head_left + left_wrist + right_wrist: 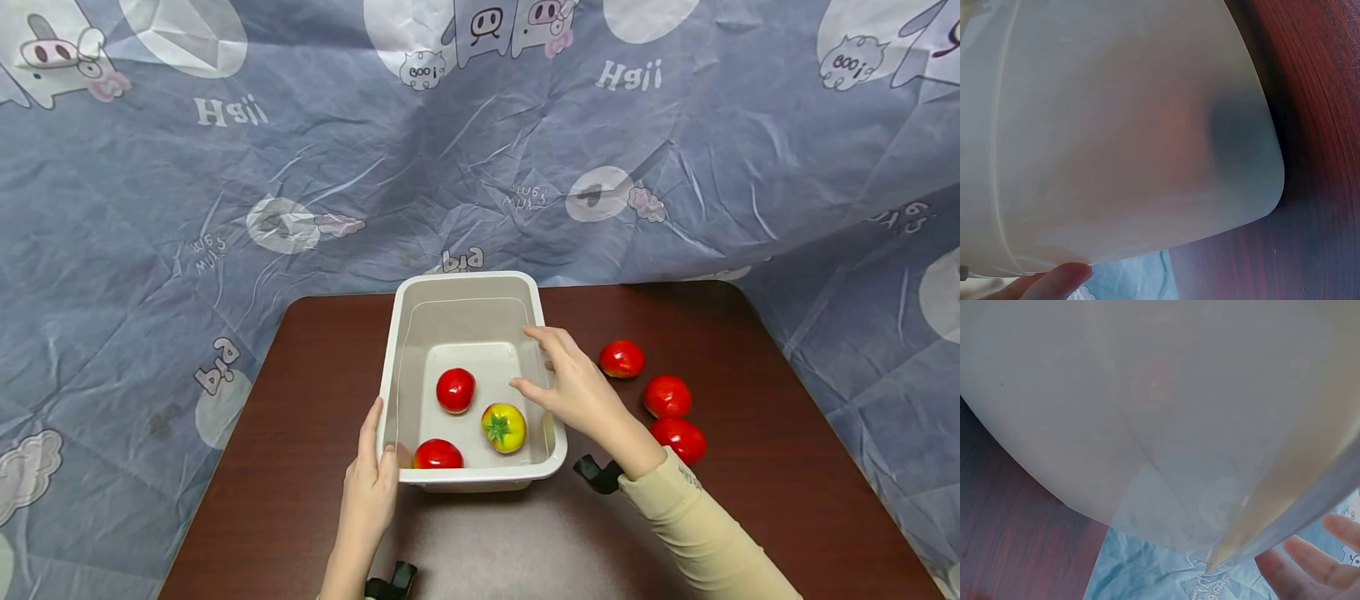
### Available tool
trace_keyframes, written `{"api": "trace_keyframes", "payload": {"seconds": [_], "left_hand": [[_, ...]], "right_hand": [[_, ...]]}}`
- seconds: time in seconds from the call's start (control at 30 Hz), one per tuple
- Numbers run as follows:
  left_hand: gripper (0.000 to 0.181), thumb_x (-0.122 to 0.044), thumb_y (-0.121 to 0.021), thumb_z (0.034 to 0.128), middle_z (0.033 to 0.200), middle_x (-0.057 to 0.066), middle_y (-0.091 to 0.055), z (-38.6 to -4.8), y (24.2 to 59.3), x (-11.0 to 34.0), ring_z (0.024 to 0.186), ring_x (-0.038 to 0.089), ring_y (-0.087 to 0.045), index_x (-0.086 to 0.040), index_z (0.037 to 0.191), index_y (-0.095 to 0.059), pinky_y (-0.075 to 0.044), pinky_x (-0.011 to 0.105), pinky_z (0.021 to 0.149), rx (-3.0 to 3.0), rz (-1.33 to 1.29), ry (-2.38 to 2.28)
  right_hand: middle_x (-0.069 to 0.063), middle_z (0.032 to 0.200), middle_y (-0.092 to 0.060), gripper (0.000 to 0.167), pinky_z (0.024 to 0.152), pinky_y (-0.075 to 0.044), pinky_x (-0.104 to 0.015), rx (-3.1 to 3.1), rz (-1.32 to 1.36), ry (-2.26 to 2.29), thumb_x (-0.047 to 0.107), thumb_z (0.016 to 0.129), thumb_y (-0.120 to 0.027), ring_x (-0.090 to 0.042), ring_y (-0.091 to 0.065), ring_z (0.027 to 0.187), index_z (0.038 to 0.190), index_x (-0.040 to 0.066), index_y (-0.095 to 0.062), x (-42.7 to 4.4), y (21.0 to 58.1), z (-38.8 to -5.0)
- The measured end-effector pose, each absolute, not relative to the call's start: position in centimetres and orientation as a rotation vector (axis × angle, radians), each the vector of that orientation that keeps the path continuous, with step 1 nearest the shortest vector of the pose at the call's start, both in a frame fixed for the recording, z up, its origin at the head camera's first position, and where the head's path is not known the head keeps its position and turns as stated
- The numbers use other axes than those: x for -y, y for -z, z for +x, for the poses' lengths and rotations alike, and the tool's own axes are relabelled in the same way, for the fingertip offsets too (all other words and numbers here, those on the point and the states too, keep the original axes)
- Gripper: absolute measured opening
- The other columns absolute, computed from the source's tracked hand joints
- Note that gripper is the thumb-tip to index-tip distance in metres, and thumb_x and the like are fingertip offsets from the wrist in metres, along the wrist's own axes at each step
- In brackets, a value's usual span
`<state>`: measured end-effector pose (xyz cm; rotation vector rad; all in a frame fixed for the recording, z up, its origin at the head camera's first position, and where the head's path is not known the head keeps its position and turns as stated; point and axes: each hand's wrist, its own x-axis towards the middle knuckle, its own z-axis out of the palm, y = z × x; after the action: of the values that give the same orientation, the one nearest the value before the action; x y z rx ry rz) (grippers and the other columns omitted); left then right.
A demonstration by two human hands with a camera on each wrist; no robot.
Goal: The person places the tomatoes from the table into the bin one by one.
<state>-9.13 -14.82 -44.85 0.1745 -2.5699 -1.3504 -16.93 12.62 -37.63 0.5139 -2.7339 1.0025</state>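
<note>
Bin [465, 321]: pale plastic, our landmark, at the brown table [487, 537]; we cannot tell whether its base sits flat.
Left hand [367, 492]: at the bin's near left corner, pinching the rim, thumb inside and fingers along the outer wall; we judge this grip steadies the bin.
Right hand [577, 392]: at the bin's right rim, thumb and fingers spread, nothing held; contact with the rim we cannot tell. The gap would suit a rounded thing or the wall; we cannot settle which.
Hands together or apart: apart, on opposite sides of the bin.
Tomatoes in bin: middle red tomato [455, 391] on the floor; corner red tomato [438, 455] at the near left, partly hidden by the rim; yellow-green tomato [510, 433] nearer the right wall, calyx showing. We reckon the walls keep them from rolling off.
Tomatoes outside: three red tomatoes [622, 359] right of the bin, the farthest standing apart, the other two close together; we read that side as handy for the right arm.
</note>
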Motion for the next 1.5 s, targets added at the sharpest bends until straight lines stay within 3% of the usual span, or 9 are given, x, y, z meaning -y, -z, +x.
{"api": "trace_keyframes", "payload": {"seconds": [0.53, 0.87, 1.2, 1.5], "left_hand": [[0.062, -0.010, -0.042, 0.0947, 0.139, 0.016, -0.057, -9.1, 44.8, 14.8, 0.111, 0.037, -0.065, -0.031, 0.153, -0.034, -0.049, 0.060, 0.090, 2.576, 0.183, 1.342], [0.062, -0.011, -0.041, 0.0953, 0.138, 0.016, -0.058, -9.0, 44.7, 14.9, 0.112, 0.038, -0.064, -0.033, 0.153, -0.033, -0.049, 0.060, 0.091, 2.585, 0.208, 1.356], [0.062, -0.011, -0.041, 0.0958, 0.141, 0.018, -0.055, -9.1, 44.5, 14.9, 0.114, 0.039, -0.063, -0.032, 0.154, -0.031, -0.049, 0.061, 0.090, 2.616, 0.200, 1.368], [0.062, -0.011, -0.041, 0.0964, 0.142, 0.018, -0.054, -9.1, 44.5, 14.9, 0.114, 0.040, -0.063, -0.032, 0.154, -0.031, -0.049, 0.062, 0.090, 2.621, 0.207, 1.378]], "right_hand": [[-0.014, 0.135, -0.054, 0.052, 0.089, -0.055, -0.046, 2.545, 0.445, -1.049, 0.013, 0.085, -0.075, -0.030, -0.059, 0.117, 0.133, 0.004, -0.057, -15.9, 38.7, -16.6], [-0.014, 0.131, -0.057, 0.042, 0.086, -0.054, -0.046, 2.595, 0.211, -0.987, 0.014, 0.089, -0.071, -0.031, -0.068, 0.100, 0.129, 0.005, -0.061, -20.6, 40.8, -15.5], [-0.023, 0.132, -0.051, 0.043, 0.089, -0.045, -0.062, 2.773, -0.053, -0.879, 0.022, 0.094, -0.062, -0.045, -0.052, 0.112, 0.132, 0.003, -0.056, -25.1, 43.1, -13.0], [-0.035, 0.133, -0.043, 0.054, 0.096, -0.037, -0.068, 2.957, -0.166, -0.784, 0.021, 0.090, -0.064, -0.055, -0.041, 0.117, 0.133, -0.007, -0.049, -27.3, 45.7, -11.4]]}}
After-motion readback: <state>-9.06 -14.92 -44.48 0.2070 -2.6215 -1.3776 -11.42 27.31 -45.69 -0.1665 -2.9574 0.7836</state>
